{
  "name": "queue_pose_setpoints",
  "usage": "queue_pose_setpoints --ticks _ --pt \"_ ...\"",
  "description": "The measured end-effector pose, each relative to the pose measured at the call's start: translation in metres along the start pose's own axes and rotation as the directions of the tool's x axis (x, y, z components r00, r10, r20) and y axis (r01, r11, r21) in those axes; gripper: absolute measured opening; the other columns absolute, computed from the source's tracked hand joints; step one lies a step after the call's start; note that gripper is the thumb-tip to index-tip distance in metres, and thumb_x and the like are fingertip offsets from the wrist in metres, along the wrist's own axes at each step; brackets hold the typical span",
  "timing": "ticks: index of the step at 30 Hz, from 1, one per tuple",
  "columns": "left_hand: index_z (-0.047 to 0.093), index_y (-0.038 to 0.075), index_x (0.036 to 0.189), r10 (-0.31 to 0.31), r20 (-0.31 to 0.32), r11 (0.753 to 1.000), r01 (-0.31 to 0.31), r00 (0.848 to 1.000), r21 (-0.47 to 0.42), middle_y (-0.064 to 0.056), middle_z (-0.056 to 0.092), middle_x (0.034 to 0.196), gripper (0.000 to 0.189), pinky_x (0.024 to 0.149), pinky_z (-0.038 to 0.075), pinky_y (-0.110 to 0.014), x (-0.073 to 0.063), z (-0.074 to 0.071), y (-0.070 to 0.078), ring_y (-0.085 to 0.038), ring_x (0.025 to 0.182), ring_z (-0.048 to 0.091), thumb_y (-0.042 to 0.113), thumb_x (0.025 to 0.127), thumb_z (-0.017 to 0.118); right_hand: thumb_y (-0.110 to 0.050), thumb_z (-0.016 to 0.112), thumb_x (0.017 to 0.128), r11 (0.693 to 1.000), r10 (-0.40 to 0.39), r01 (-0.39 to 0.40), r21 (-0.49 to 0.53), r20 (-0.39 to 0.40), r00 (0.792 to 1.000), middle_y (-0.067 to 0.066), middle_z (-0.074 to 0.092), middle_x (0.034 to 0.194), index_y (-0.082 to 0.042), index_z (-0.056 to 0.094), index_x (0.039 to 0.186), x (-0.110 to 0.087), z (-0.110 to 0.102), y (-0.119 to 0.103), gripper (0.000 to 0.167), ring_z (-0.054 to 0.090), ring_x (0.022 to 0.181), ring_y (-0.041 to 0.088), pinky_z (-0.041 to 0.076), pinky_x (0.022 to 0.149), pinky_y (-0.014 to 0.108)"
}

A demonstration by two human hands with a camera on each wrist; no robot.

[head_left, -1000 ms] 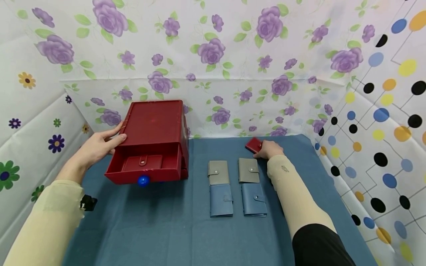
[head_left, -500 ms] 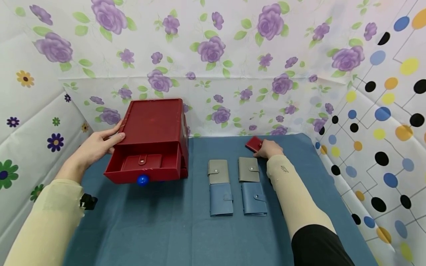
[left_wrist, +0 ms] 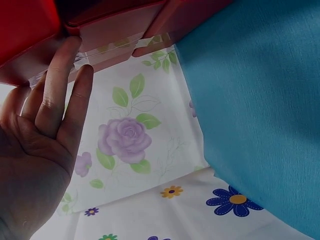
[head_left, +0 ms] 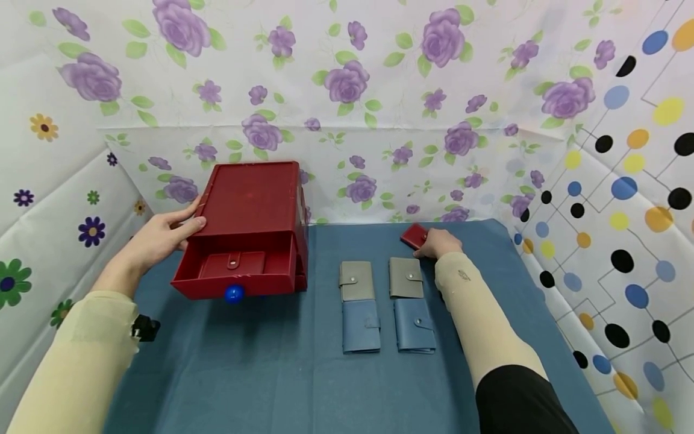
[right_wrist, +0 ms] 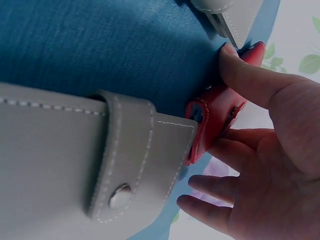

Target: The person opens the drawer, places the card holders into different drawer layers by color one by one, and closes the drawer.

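Observation:
My left hand (head_left: 154, 244) rests against the left side of a red drawer box (head_left: 252, 199). In the left wrist view, its fingers (left_wrist: 54, 92) are extended along that box. The upper drawer (head_left: 192, 288) is pulled out; a red snap wallet (head_left: 222, 265) lies inside. At the back right of the cloth, my right hand (head_left: 441, 244) pinches a second red snap wallet (head_left: 412, 235). The right wrist view shows thumb and fingers either side of this wallet (right_wrist: 215, 112), with the other fingers apart from it.
Two grey wallets (head_left: 356, 280) (head_left: 406, 277) lie mid-table, each with a blue wallet (head_left: 360, 325) (head_left: 414, 325) directly in front. A blue knob (head_left: 234, 294) sticks out from the drawer. Patterned sheets (head_left: 347, 157) wall in the back and sides of the blue cloth (head_left: 260, 374).

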State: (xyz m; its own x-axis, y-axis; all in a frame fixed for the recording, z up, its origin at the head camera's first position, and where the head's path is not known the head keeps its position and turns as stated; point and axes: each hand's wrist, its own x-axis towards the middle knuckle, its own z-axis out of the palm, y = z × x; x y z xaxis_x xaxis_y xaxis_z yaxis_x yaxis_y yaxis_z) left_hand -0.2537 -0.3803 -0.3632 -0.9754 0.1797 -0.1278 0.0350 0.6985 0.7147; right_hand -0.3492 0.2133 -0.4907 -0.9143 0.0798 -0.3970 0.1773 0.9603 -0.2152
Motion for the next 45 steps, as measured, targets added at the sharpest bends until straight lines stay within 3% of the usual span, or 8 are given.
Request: queue_pose_setpoints --ticks 5,13,18,23,25,29,33,45 --pt "0.014 0.03 0.171 -0.001 0.005 1.0 0.001 1.0 -0.011 -0.036 0.042 0.16 0.073 0.107 0.05 -0.059 0.0 0.0 0.0 -0.014 0.091 0.075 0.052 0.112 0.05 -0.043 0.081 0.094 0.999 -0.026 0.026 -0.019 -0.008 1.0 0.03 0.061 0.136 0.005 0.056 0.146 0.0 -0.004 -0.001 0.074 0.054 0.125 0.047 0.045 0.103 0.064" --pt "0.015 0.029 0.171 0.0 0.005 1.0 0.0 1.0 -0.021 -0.035 0.039 0.162 0.073 0.081 0.052 -0.013 0.001 0.0 -0.001 -0.013 0.09 0.075 0.051 0.111 0.052 -0.041 0.086 0.087 0.997 -0.072 0.071 -0.021 -0.054 0.996 0.025 0.066 0.123 0.001 0.065 0.131 -0.002 -0.008 0.0 0.064 0.06 0.109 0.041 0.051 0.094 0.061" --pt "0.015 0.029 0.171 0.0 0.007 1.0 0.0 1.0 -0.012 -0.035 0.04 0.161 0.073 0.096 0.059 -0.034 0.0 0.0 -0.001 -0.014 0.091 0.075 0.051 0.112 0.051 -0.039 0.086 0.086 0.996 -0.09 0.089 -0.018 -0.079 0.993 0.023 0.068 0.118 0.002 0.067 0.125 -0.004 -0.01 0.0 0.059 0.064 0.1 0.036 0.055 0.088 0.057" --pt "0.013 0.03 0.171 -0.009 0.009 1.0 0.009 1.0 -0.029 -0.036 0.038 0.162 0.073 0.109 0.045 -0.065 0.0 0.001 -0.001 -0.016 0.092 0.075 0.052 0.112 0.05 -0.037 0.086 0.087 0.994 -0.109 0.109 -0.005 -0.096 0.989 0.023 0.068 0.118 0.003 0.066 0.126 -0.004 -0.009 0.001 0.059 0.065 0.099 0.035 0.056 0.087 0.055" --pt "0.013 0.03 0.171 -0.009 0.007 1.0 0.009 1.0 -0.023 -0.036 0.039 0.161 0.073 0.108 0.046 -0.064 0.0 0.001 -0.001 -0.016 0.092 0.075 0.052 0.112 0.05 -0.037 0.086 0.087 0.994 -0.113 0.113 -0.003 -0.103 0.988 0.023 0.068 0.117 0.003 0.066 0.126 -0.004 -0.009 0.002 0.059 0.064 0.098 0.035 0.056 0.086 0.054" --pt "0.015 0.029 0.171 -0.003 0.005 1.0 0.003 1.0 -0.01 -0.036 0.041 0.161 0.073 0.096 0.059 -0.034 0.001 0.0 -0.001 -0.015 0.091 0.074 0.052 0.111 0.051 -0.038 0.086 0.086 0.993 -0.118 0.118 -0.003 -0.122 0.986 0.024 0.068 0.116 0.003 0.067 0.124 -0.006 -0.01 0.003 0.059 0.064 0.097 0.036 0.057 0.085 0.054" --pt "0.015 0.029 0.171 0.001 0.005 1.0 -0.001 1.0 -0.02 -0.036 0.039 0.162 0.073 0.08 0.051 -0.013 0.0 0.0 -0.001 -0.014 0.09 0.074 0.051 0.111 0.052 -0.04 0.085 0.087 0.993 -0.118 0.119 0.0 -0.145 0.982 0.023 0.069 0.115 0.004 0.068 0.124 -0.01 -0.01 0.003 0.06 0.064 0.096 0.035 0.057 0.085 0.053" --pt "0.015 0.029 0.171 -0.003 0.005 1.0 0.003 1.0 0.0 -0.036 0.044 0.159 0.074 0.097 0.059 -0.039 0.0 0.0 0.0 -0.014 0.091 0.074 0.053 0.111 0.051 -0.043 0.083 0.087 0.995 -0.092 0.098 0.024 -0.187 0.978 0.022 0.07 0.112 0.004 0.068 0.121 -0.006 -0.007 0.006 0.06 0.064 0.094 0.035 0.056 0.085 0.053"
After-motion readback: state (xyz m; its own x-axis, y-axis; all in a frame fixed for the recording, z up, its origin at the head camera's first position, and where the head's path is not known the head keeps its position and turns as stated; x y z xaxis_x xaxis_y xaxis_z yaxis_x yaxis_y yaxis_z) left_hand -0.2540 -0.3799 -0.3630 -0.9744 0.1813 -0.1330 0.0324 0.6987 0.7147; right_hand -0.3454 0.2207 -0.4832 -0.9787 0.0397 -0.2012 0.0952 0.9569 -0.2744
